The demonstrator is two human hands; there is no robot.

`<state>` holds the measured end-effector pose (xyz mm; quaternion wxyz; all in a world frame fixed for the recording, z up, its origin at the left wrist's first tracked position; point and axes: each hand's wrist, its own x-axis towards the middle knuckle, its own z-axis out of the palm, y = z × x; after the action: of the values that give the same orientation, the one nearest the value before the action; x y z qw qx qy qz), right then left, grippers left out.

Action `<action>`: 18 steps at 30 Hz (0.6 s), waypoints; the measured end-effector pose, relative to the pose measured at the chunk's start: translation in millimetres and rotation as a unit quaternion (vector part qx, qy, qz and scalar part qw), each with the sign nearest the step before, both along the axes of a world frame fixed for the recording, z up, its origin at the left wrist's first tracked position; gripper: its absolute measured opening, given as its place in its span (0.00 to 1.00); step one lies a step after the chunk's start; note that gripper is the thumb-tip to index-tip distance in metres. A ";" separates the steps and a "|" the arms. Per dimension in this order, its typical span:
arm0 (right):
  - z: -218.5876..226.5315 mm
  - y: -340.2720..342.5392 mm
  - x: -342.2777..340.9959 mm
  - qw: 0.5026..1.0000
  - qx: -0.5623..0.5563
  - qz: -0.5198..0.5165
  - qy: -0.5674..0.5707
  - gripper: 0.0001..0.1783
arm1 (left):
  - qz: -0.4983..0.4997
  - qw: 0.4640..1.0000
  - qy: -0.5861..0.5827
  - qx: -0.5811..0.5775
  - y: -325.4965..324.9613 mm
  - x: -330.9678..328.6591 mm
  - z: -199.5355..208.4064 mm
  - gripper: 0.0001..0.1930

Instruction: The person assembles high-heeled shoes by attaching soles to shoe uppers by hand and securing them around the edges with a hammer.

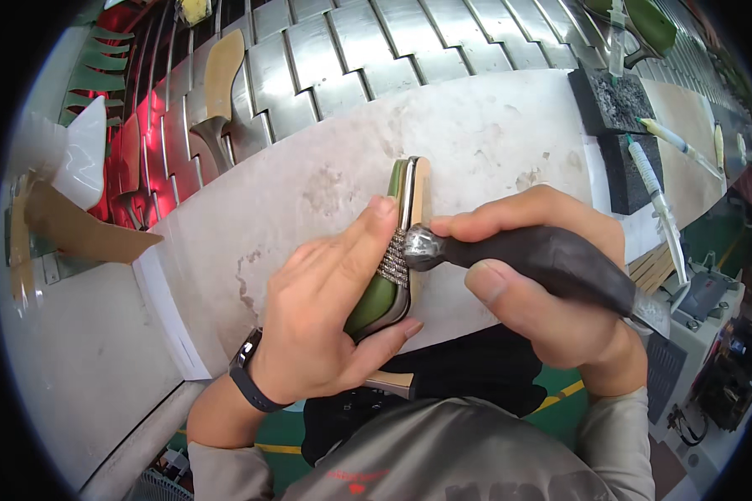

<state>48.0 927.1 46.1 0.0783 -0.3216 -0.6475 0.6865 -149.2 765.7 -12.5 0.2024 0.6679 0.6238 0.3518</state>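
Observation:
My left hand (322,305), with a dark band on its wrist, is wrapped round a green shoe (373,305) standing on edge on the pale work sheet. A glittery banded strap (392,265) crosses the shoe, and its beige sole (420,192) faces right. In my right hand (551,288) is a hammer (543,260) with a dark handle. Its rounded metal head (424,248) rests at the sole's edge, beside the strap. Thumb and fingers close around the handle. My left fingers hide part of the shoe.
Beyond the sheet (493,117) runs a conveyor of metal slats (351,67), carrying a beige sole piece (223,75) and, far right, another green shoe (650,25). Syringes (646,167) lean on black foam blocks (628,175). A brown curved piece (83,221) juts in at left.

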 end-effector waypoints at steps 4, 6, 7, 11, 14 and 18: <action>-2.4 6.6 -3.2 0.991 0.119 0.045 0.050 0.18 | -0.007 1.000 0.006 -0.001 2.2 -1.6 1.6 0.52; -1.2 7.9 -6.9 0.990 0.125 0.063 0.030 0.18 | -0.007 1.000 -0.003 -0.010 0.4 -1.9 0.2 0.53; -3.0 5.9 -7.4 0.990 0.130 0.044 0.029 0.18 | -0.010 1.000 -0.007 -0.021 -0.4 -1.8 0.0 0.53; -3.6 5.4 -15.7 0.989 0.142 -0.008 0.026 0.17 | -0.002 1.000 -0.003 -0.010 0.4 -0.4 2.1 0.53; -20.6 16.4 -26.2 0.972 0.218 -0.039 0.079 0.13 | -0.014 1.000 -0.020 -0.011 -0.5 -2.3 1.8 0.52; -21.9 28.7 -36.5 0.987 0.143 -0.050 0.056 0.15 | -0.001 1.000 -0.026 0.013 -4.8 -2.1 -1.5 0.51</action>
<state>11.4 955.7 24.1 0.1941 -0.3002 -0.7163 0.5993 -151.3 760.9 -14.0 0.2106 0.6616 0.6131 0.3768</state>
